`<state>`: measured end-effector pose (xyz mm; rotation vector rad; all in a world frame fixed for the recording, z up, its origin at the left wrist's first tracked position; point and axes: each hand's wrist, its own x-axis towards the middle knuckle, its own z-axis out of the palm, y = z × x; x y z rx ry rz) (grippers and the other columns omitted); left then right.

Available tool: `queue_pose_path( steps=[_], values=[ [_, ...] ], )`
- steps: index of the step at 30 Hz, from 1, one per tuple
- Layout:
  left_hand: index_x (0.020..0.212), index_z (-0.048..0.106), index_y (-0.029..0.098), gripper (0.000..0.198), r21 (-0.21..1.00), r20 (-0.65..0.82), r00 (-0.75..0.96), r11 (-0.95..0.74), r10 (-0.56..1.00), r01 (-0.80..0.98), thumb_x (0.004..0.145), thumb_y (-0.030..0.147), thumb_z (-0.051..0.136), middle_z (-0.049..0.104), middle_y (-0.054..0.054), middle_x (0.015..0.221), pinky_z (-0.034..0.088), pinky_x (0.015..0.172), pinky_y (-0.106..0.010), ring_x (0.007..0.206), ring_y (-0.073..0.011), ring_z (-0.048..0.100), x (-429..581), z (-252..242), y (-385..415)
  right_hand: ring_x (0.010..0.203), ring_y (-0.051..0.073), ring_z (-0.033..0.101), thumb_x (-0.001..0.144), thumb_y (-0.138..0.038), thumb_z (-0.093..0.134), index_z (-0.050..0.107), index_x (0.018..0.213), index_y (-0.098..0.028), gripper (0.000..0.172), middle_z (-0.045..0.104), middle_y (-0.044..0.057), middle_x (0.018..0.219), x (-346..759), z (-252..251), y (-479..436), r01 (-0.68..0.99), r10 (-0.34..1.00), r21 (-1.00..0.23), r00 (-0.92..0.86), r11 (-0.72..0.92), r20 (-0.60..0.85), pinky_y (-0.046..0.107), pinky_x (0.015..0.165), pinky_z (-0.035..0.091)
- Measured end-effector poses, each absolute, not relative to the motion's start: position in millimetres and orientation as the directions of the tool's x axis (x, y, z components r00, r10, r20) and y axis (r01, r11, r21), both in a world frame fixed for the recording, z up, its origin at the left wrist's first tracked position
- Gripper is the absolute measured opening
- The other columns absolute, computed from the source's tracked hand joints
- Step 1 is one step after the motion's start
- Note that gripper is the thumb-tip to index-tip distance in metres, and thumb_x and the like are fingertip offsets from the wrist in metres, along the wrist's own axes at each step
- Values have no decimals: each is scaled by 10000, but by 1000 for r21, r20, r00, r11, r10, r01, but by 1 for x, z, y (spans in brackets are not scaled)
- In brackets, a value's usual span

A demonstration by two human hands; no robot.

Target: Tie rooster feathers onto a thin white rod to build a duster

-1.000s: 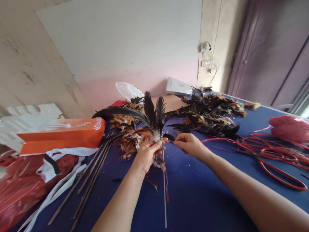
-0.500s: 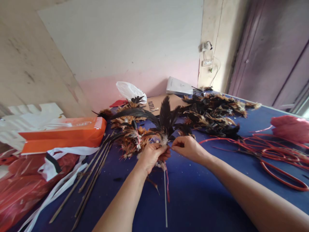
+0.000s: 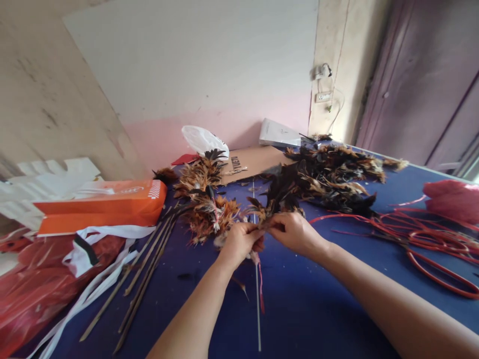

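Note:
My left hand [image 3: 239,243] is closed around the base of a bunch of dark and orange feathers [image 3: 275,197] bound to a thin white stick [image 3: 257,304] that runs down toward me, with a red string [image 3: 261,289] hanging beside it. My right hand [image 3: 294,230] pinches the same feather bunch from the right, its fingertips touching the left hand. The feathers now lean away to the right, over the blue table [image 3: 299,309].
A pile of orange feathers [image 3: 207,204] lies just left of my hands and a larger dark pile [image 3: 333,174] behind them. Bare sticks [image 3: 144,271], an orange bag [image 3: 101,207] and red plastic [image 3: 33,284] lie left. Red cords [image 3: 422,239] and a pink bag [image 3: 452,197] lie right.
The feather bunch, upright a second ago, has been tipped over to the right. My right hand has moved in from a small gap to meet the left hand.

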<state>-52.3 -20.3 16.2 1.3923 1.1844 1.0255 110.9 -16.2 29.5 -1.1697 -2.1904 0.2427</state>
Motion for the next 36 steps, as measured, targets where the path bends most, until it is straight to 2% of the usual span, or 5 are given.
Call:
queue_pose_path(
  steps=[9, 19, 26, 31, 36],
  values=[
    [535, 547, 141, 242, 966, -56, 275, -17, 960, 257, 705, 312, 565, 543, -10, 431, 409, 398, -191, 375, -98, 529, -51, 12, -23, 663, 123, 530, 845, -191, 402, 570, 754, -159, 193, 591, 58, 768, 111, 38, -26, 715, 619, 56, -640, 697, 455, 222, 569, 325],
    [434, 517, 196, 241, 824, 152, 285, -280, 947, 493, 667, 140, 495, 484, 12, 351, 335, 400, -212, 327, -109, 457, -47, 1, -26, 652, 135, 498, 823, -134, 425, 570, 730, -149, 173, 576, 66, 757, 109, 35, -28, 627, 530, 174, -751, 760, 392, 238, 554, 316],
    [704, 609, 214, 102, 701, 326, 370, -485, 870, 523, 710, 166, 519, 565, -11, 503, 356, 501, -241, 457, -148, 525, -46, 17, -37, 693, 126, 537, 770, -192, 507, 652, 749, -188, 147, 615, 27, 743, 129, 46, -15, 629, 659, -231, -620, 742, 426, 220, 622, 355],
    [741, 593, 204, 86, 657, 369, 447, -569, 815, 494, 691, 149, 550, 566, -27, 551, 361, 543, -243, 550, -163, 558, -38, 26, -51, 558, 101, 505, 688, -193, 552, 679, 696, -174, 129, 618, -12, 625, 142, 49, -7, 520, 743, -616, -648, 591, 165, 200, 542, 362],
    [748, 519, 190, 79, 923, 187, 491, -323, 851, 208, 733, 264, 542, 590, -6, 593, 403, 452, -207, 479, -115, 555, -42, 32, -50, 477, 75, 437, 659, -306, 611, 660, 691, -143, 173, 563, -16, 567, 153, 41, 3, 303, 727, -910, -687, 281, -4, 194, 470, 331]
  ],
)
